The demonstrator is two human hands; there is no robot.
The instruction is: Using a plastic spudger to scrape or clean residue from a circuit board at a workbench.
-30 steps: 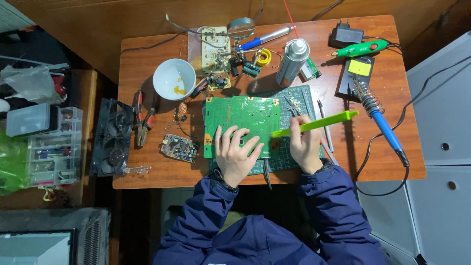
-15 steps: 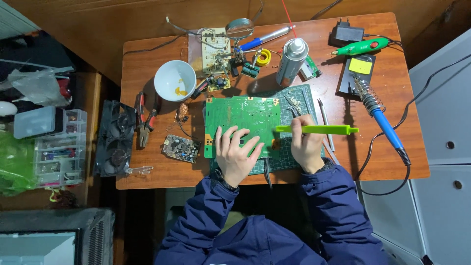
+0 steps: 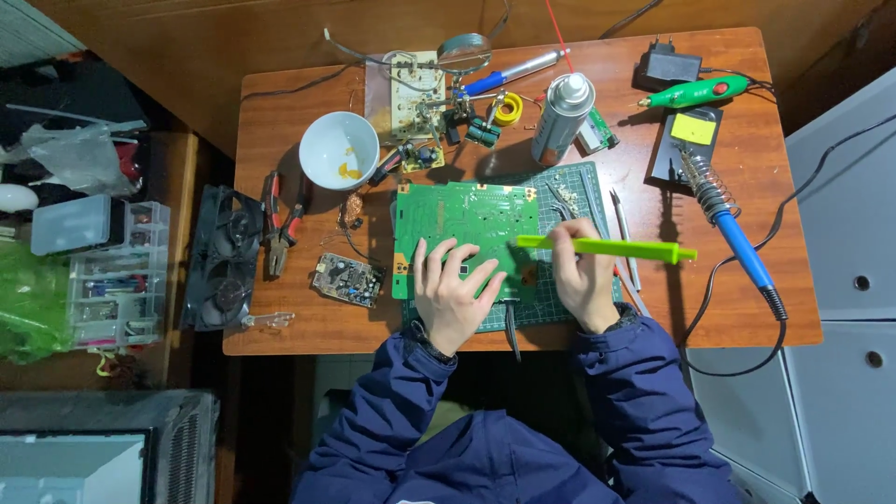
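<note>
One green tool lying left-right, pinched by right hand, tip pointing left

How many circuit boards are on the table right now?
3: a big green board under the left hand, a small dark board left of it, and a beige board at the back edge.

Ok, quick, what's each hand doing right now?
Left hand: open, fingers spread flat on the green circuit board.
Right hand: closed around the green plastic tool, its tip over the board.
</note>
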